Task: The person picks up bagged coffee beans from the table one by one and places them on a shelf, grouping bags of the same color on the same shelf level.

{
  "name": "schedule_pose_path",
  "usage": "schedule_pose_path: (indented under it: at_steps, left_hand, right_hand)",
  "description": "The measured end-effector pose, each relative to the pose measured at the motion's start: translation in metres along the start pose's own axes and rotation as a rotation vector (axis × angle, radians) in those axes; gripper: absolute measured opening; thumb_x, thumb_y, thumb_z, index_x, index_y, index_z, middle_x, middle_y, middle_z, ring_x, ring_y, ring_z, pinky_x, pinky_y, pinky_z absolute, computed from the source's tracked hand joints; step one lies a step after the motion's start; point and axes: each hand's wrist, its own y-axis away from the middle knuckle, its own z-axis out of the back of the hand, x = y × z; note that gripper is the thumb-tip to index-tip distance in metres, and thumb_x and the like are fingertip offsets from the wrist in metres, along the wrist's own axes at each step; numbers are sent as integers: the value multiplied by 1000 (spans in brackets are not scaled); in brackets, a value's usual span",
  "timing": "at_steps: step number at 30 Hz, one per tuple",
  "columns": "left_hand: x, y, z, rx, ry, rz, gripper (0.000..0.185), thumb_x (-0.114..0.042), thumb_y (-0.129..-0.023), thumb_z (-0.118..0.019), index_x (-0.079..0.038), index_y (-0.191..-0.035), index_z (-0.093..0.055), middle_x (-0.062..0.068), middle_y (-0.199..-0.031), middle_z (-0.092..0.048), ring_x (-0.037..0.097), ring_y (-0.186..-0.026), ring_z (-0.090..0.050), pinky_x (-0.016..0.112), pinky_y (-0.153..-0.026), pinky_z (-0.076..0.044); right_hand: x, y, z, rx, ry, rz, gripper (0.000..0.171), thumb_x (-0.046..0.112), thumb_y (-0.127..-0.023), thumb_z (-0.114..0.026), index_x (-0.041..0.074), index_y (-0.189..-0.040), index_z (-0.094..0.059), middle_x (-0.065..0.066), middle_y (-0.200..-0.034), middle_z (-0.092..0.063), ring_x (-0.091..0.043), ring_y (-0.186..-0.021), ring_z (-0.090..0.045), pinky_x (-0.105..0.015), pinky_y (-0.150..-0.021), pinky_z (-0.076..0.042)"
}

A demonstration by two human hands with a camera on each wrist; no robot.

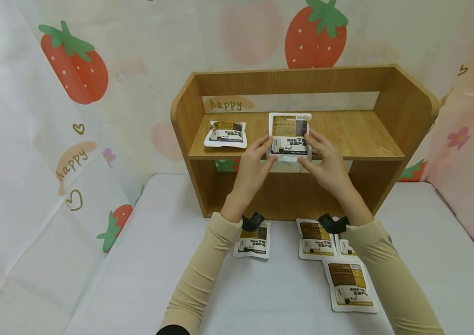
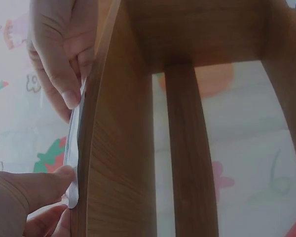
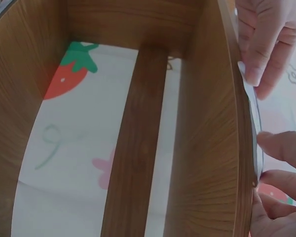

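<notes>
Both hands hold one flat sealed packet (image 1: pixel 290 136) with a brown and white printed face, upright at the front edge of the upper shelf. My left hand (image 1: pixel 254 164) grips its left side between thumb and fingers, and my right hand (image 1: pixel 325 160) grips its right side the same way. From each wrist the packet appears edge-on along the shelf board, a thin strip (image 2: pixel 75 143) in the left wrist view and a pale edge (image 3: pixel 256 116) in the right. To the left, a similar packet (image 1: pixel 226 134) lies on the upper shelf.
The wooden two-tier shelf (image 1: pixel 295 82) stands at the back of the white table (image 1: pixel 170 279). On the table before it lie a single packet (image 1: pixel 252 242) at left and several at right, including a nearer packet (image 1: pixel 350 286). A strawberry-printed cloth (image 1: pixel 136 83) hangs behind.
</notes>
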Motion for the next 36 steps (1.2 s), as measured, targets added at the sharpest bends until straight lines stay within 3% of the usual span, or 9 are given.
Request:
schedule_pose_path:
  at_steps: [10, 20, 26, 36]
  left_hand:
    - [2, -6, -2, 7, -15, 27, 48, -16, -86, -65, -1, -129, -52, 15, -135, -49, 26, -125, -47, 28, -96, -45]
    - [4, -7, -6, -21, -34, 0, 46, -18, -85, -65, 1, -126, -54, 16, -133, -50, 26, -116, -53, 25, -83, -50]
    - [4, -9, -8, 27, -97, 1, 51, -24, -82, -68, 1, -125, -56, 17, -134, -49, 27, -112, -54, 26, -86, -49]
    - [3, -11, -8, 78, -128, 49, 52, -26, -83, -67, -3, -128, -55, 15, -137, -47, 28, -121, -47, 30, -95, -45]
  right_hand:
    - [-2, -7, 2, 79, 14, -34, 58, 3, -84, -66, -8, -135, -40, -22, -145, -32, -38, -125, -43, -46, -91, -47]
    - [-4, -7, 2, 62, 94, -23, 52, 10, -86, -66, -7, -131, -46, -21, -140, -42, -36, -120, -49, -44, -88, -49]
    - [-3, -7, 2, 87, 134, -44, 51, 14, -88, -63, -7, -131, -46, -22, -139, -42, -36, -120, -48, -44, -89, -48]
    - [-1, -7, 3, 106, 171, -67, 50, 18, -91, -60, -5, -133, -45, -22, -141, -40, -37, -116, -50, -46, -87, -49]
